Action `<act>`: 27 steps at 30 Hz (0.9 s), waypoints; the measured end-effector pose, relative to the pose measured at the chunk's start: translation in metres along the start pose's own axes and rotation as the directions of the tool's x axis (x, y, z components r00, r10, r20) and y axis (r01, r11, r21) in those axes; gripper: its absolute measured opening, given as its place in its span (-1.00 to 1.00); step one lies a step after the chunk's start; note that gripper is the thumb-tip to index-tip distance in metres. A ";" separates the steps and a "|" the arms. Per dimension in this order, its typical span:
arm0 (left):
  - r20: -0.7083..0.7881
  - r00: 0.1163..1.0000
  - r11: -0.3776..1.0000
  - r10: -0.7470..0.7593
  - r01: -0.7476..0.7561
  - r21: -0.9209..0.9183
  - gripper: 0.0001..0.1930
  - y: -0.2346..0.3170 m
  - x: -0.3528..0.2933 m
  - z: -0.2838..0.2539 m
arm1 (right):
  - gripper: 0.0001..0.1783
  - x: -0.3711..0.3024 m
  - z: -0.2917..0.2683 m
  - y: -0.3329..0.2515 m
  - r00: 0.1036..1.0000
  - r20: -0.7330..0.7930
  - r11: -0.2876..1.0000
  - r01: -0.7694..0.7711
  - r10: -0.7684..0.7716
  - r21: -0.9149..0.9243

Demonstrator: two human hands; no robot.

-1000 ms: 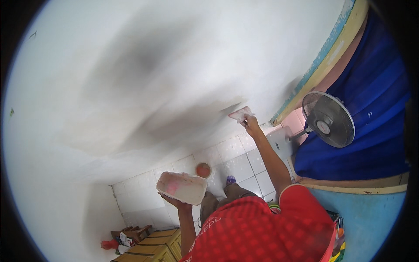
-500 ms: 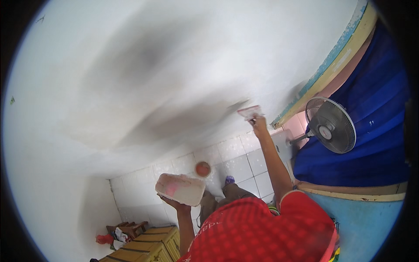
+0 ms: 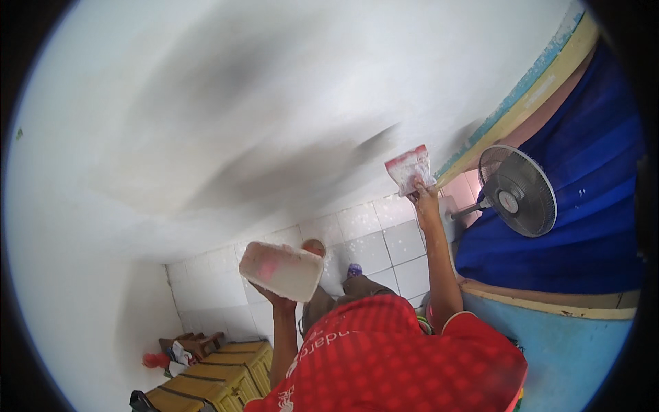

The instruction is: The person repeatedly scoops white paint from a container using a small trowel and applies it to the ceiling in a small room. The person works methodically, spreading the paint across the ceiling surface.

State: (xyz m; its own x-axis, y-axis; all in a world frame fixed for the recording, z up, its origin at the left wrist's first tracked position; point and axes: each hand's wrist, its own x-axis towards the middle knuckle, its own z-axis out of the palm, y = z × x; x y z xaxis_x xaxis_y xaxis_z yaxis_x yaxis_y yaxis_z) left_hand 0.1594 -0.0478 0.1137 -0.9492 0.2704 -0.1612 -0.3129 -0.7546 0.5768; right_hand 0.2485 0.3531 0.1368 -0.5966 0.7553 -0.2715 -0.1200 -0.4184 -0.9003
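Note:
My right hand (image 3: 427,199) is raised close to the white wall (image 3: 165,147), gripping a flat putty spreader (image 3: 410,167) with a red edge. White paste smears the spreader's face, which is turned toward me; a small gap seems to separate it from the wall. Lower and to the left, my left hand (image 3: 276,298) supports a pale rectangular tub (image 3: 302,276) from beneath. Whitish residue and a pink patch show inside the tub. Most of the left fingers are hidden under it.
A standing fan (image 3: 518,196) is at the right before a blue curtain (image 3: 583,240). On the white-spotted tiles (image 3: 401,244), a round reddish pot (image 3: 314,247) sits by the wall, partly behind the tub. A yellow-brown cabinet (image 3: 223,374) and wooden stool (image 3: 209,341) stand lower left.
My right hand has moved slightly right, and the spreader has turned so its smeared face shows. The tub has shifted slightly left and up, now overlapping the pot.

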 end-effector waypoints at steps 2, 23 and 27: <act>0.040 0.999 0.995 -0.029 0.033 -0.099 -0.30 0.005 -0.002 0.014 | -0.66 -0.012 -0.008 0.014 0.998 -0.002 0.998 -0.060 0.060 -0.018; 0.363 0.921 0.884 0.142 0.047 -0.466 -0.16 0.057 -0.038 0.126 | -0.55 -0.219 0.178 -0.118 0.210 0.974 0.399 0.903 -0.083 -0.160; 0.325 0.927 0.898 0.188 -0.029 -0.439 -0.17 0.058 -0.038 0.125 | -0.51 -0.221 0.190 -0.103 0.126 0.992 0.412 0.904 0.003 -0.116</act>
State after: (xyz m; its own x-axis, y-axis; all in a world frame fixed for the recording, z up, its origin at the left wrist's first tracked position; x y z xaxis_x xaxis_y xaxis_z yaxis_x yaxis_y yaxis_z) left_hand 0.1819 -0.0274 0.2537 -0.9274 0.3029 0.2195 -0.2690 -0.9478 0.1711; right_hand 0.2423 0.1332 0.3544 -0.8629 -0.4064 0.3004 -0.4963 0.5690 -0.6557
